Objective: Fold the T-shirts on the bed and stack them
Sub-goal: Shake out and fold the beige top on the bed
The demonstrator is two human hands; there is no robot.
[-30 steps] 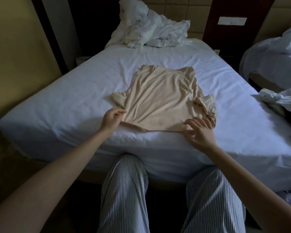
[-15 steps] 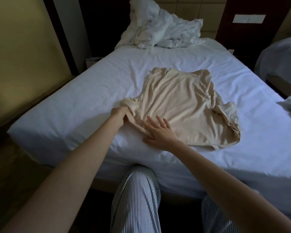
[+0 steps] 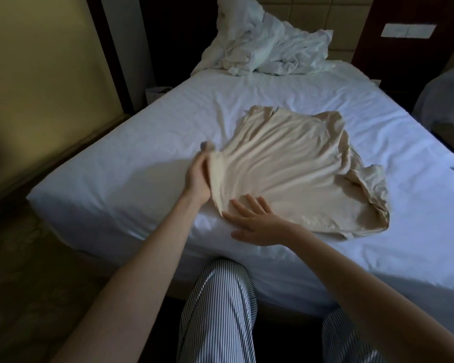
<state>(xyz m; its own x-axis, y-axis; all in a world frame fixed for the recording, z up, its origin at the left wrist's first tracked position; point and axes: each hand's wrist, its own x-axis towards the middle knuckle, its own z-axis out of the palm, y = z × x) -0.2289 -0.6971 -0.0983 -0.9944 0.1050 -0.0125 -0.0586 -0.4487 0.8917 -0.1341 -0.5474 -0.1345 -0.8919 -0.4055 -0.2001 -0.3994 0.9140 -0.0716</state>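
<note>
T-shirt [image 3: 286, 169] cloth, beige, is pinched at its left edge by the left hand [image 3: 197, 179]. The fingers are curled round a bunched fold that is lifted slightly off the bed [image 3: 131, 163], and the fingertips are blurred and partly hidden behind the fabric. The right hand [image 3: 257, 221] is laid flat on the shirt's near left corner, with fingers straight and spread and the thumb resting on bare bed just beside the hem. Both forearms are stretched forward, the right one angled toward the left.

The shirt is spread in the middle of the bed, neck end toward the headboard [image 3: 299, 14], and creases are fanned out from the pinched fold. Its right side is rumpled, with cloth doubled over near the right hem corner. The near hem is set close to the bed's near edge. Wide bare bedding is seen to the left of the shirt, beyond it and to its right.

A crumpled white duvet [image 3: 268, 48] is heaped at the head of the bed, well apart from the shirt. Striped trousers [image 3: 220, 310] are seen below the near edge. A second bed [image 3: 446, 100] is cut off at the right border, and the room's dark corners cannot be made out.
</note>
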